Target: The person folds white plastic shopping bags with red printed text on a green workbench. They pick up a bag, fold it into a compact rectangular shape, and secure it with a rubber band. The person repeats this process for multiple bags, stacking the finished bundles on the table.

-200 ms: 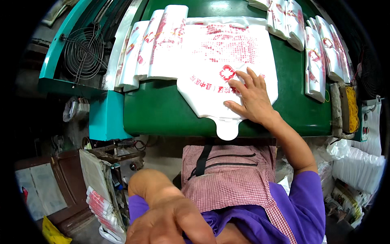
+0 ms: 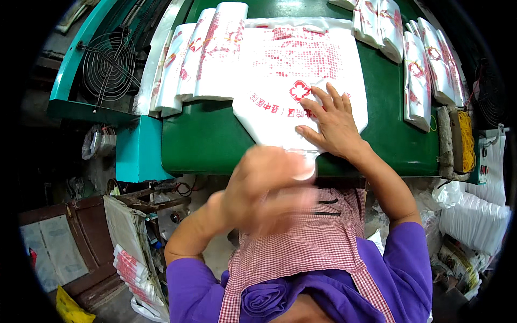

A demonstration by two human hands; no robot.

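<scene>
A flat stack of white plastic bags [image 2: 269, 116] with red print lies on the green table, its rounded tab toward me at the front edge. My right hand [image 2: 336, 126] rests on the stack's right side with its fingers stretched out, pressing no object between them. Smeared by motion, my left hand [image 2: 272, 188] is in front of the table edge, in line with the tab [image 2: 305, 168] and hiding part of it. Its fingers are too blurred to show what they hold, if anything. Left of the stack stand several folded bag bundles [image 2: 221, 54], tied with thin yellow bands.
More tied bag bundles [image 2: 418, 81] lie along the table's right side. Yellow rubber bands [image 2: 466, 141] hang in a bunch at the right edge. A wire-guarded fan [image 2: 109, 69] stands left of the green table [image 2: 199, 145]. White bags [image 2: 474, 223] are stacked low at the right.
My left hand has swung up and forward from near my chest to the stack's tab. The right hand stays on the stack almost unmoved.
</scene>
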